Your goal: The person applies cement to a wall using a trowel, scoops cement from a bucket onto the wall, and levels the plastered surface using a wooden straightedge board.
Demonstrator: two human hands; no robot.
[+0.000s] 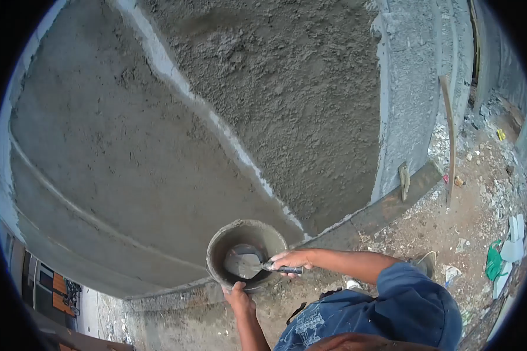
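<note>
My right hand [293, 259] is closed round the dark handle of a trowel [244, 266]. Its pale blade is down inside a round, mortar-coated bucket [215, 248]. My left hand [239, 299] grips the near rim of that bucket, thumb over the edge. Grey residue covers the inner wall, and the blade hides part of the bottom. Just beyond the bucket rises a wall with wet grey plaster [129, 152], smooth on the left. Right of a pale diagonal strip [216, 120], the plaster [287, 99] is rough.
A ledge [386, 210] runs along the wall's foot, with a small wooden piece [404, 181] leaning there. To the right, a long thin strip [449, 134] stands over rubble-strewn ground [427, 234]. Green scrap [493, 260] and pale board pieces [512, 251] lie farther right.
</note>
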